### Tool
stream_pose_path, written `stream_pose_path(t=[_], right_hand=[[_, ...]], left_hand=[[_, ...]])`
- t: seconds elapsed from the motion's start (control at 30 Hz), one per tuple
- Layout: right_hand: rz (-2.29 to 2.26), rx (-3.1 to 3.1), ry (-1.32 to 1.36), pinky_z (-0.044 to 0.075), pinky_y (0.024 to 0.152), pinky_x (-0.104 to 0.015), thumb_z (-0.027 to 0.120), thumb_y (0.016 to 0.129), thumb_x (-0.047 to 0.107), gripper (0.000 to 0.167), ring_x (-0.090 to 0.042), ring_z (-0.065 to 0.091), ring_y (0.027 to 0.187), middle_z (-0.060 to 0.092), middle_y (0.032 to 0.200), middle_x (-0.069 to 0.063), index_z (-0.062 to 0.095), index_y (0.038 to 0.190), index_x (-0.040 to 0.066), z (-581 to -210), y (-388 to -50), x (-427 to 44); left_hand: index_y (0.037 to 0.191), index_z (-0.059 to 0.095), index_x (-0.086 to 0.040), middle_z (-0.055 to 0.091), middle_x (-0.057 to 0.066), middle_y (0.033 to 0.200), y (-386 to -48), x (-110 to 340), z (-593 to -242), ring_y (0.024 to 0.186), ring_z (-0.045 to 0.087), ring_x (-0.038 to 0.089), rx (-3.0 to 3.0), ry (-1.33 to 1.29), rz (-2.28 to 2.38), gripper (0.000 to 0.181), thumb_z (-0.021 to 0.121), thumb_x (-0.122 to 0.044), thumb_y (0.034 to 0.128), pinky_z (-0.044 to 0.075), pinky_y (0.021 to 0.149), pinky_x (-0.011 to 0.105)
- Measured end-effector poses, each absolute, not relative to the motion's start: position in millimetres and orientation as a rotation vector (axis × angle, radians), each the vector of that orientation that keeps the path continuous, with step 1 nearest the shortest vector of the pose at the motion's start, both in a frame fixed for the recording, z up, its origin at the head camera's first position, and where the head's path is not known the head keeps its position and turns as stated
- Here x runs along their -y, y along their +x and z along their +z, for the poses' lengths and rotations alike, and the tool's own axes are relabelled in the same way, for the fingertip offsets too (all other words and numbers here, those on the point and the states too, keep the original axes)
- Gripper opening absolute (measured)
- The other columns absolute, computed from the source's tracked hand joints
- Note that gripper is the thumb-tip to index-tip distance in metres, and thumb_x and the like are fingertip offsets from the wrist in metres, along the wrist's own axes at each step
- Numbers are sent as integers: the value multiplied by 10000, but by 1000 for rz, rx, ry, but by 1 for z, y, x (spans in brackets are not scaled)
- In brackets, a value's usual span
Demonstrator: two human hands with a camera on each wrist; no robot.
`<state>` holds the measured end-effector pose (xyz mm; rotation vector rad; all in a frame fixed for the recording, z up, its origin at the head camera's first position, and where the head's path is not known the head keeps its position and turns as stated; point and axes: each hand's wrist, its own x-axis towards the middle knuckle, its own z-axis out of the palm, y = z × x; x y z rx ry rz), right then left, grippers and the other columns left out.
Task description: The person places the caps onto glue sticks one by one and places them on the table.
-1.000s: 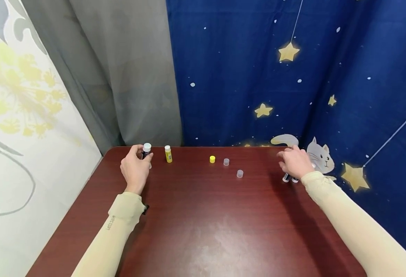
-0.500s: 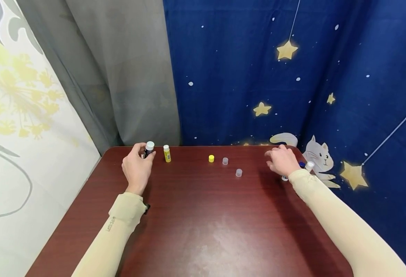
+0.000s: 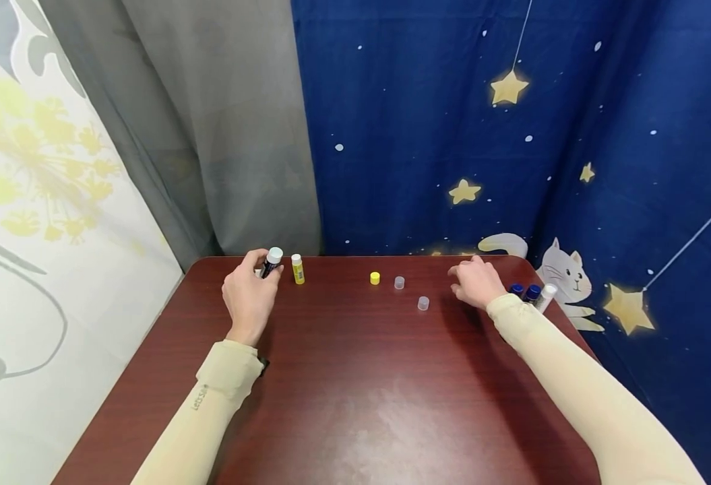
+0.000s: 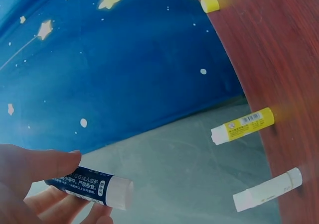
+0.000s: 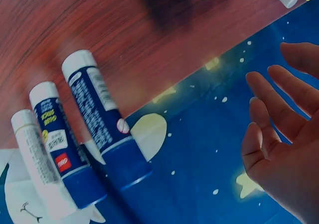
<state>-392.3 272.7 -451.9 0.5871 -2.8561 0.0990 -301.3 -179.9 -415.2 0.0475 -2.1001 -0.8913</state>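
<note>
Just left of the slim yellow plastic glue stick point(image 3: 298, 269), the head view shows the left hand point(image 3: 251, 294) pinching a dark-blue, white-ended plastic tube point(image 3: 271, 261); well right of the stick, the right hand point(image 3: 476, 281) holds nothing. Left wrist view: the tube should be light, rigid, slick, best held mid-barrel. Right wrist view: relaxed fingers point(image 5: 276, 102) touch nothing.

A grey curtain point(image 3: 240, 135) meets a starry blue curtain point(image 3: 416, 121) behind the reddish table point(image 3: 355, 377).

Right hand point(image 3: 477, 284) has slid off the three glue sticks point(image 5: 56, 137), all now showing beside its wrist | nearer the clear caps point(image 3: 423, 304) | left hand's point(image 3: 250, 296) dark glue stick point(image 4: 85, 185) edged toward the yellow glue stick point(image 3: 298, 270)
</note>
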Motion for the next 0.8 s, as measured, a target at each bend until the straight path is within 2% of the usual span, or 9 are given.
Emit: stream_pose_path(t=[0.53, 0.8], right_hand=[[84, 2909, 641, 468, 778, -530, 742, 861, 161, 323, -357, 542, 984, 723, 1136, -112, 750, 1178, 97, -463, -401, -249], [48, 2877, 736, 501, 739, -529, 743, 825, 104, 333, -366, 568, 956, 731, 1099, -100, 759, 1158, 97, -475, -402, -240]], left_hand=[[1074, 734, -153, 760, 22, 991, -290, 171, -407, 814, 691, 284, 2060, -32, -847, 277, 845, -202, 825, 469, 679, 504], [1073, 735, -156, 753, 8, 972, -285, 166, -404, 772, 671, 260, 2058, -78, -842, 285, 854, -199, 817, 471, 654, 477]])
